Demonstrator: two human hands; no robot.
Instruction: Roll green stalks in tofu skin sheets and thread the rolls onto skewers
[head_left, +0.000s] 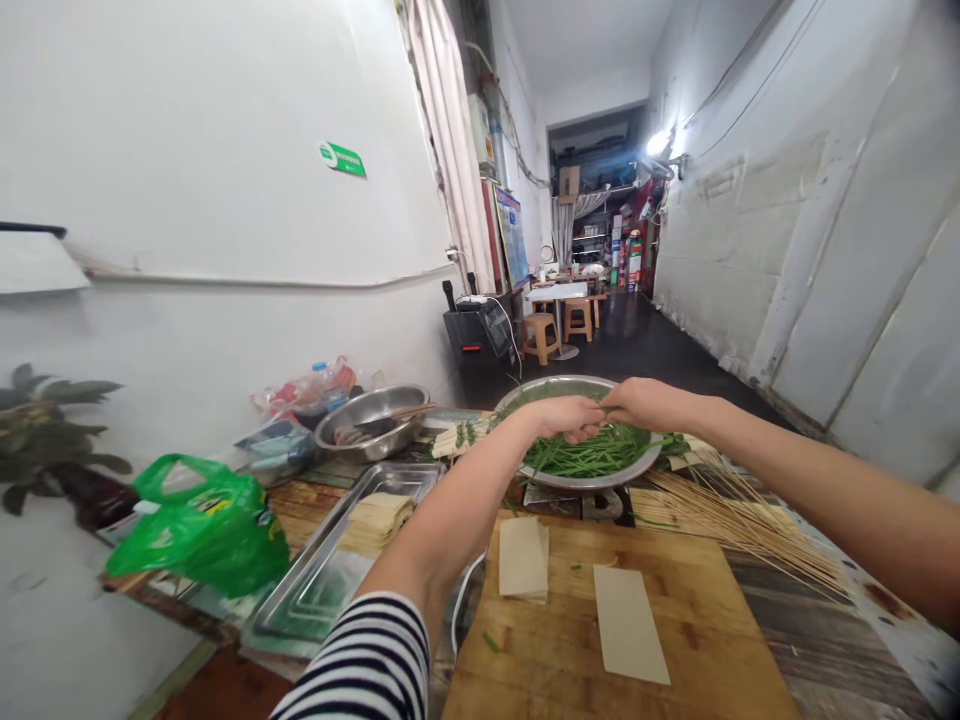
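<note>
Over a large metal bowl of long green chives, both hands meet with their fingertips close together. My left hand has its fingers curled in. My right hand is closed in a pinch beside it. Whatever the fingers hold is too small and covered to make out. On the wooden cutting board nearer to me lie a small stack of pale tofu sheets and a single tofu sheet. Long bamboo skewers are spread to the right of the bowl.
Left of my arm stands a metal tray with more folded tofu sheets. Behind it are a second metal bowl and filled rolls. A green plastic bag sits at the table's left edge.
</note>
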